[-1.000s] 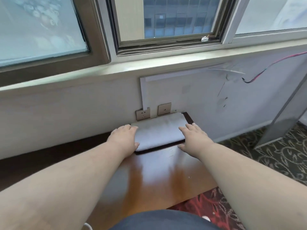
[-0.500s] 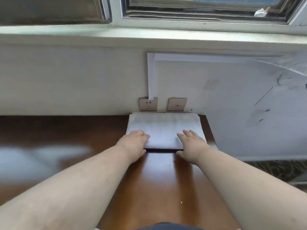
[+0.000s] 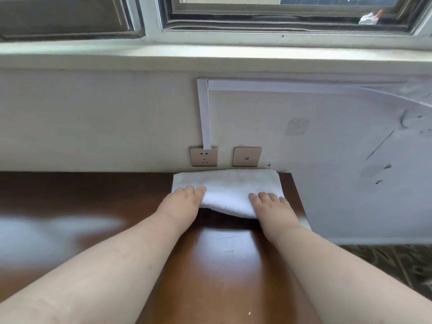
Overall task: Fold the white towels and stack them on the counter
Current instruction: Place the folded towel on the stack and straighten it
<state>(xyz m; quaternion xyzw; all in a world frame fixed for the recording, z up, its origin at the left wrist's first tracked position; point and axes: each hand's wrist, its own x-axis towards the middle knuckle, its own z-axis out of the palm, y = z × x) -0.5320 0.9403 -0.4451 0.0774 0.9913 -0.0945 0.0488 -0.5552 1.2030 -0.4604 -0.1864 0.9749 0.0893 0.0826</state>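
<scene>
The folded white terry towel lies on the brown wooden counter. The left hand and right hand grip its near edge, fingers on top; no other towels are visible.

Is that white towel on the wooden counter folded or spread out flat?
Folded. The white terry towel is a thick compact pad with a rounded doubled near edge, which the left hand and right hand are lifting.

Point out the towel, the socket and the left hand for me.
towel (image 3: pixel 233 188), head view, middle of top face
socket (image 3: pixel 203 156), head view, middle of plate
left hand (image 3: pixel 181 205), head view, back of hand
</scene>
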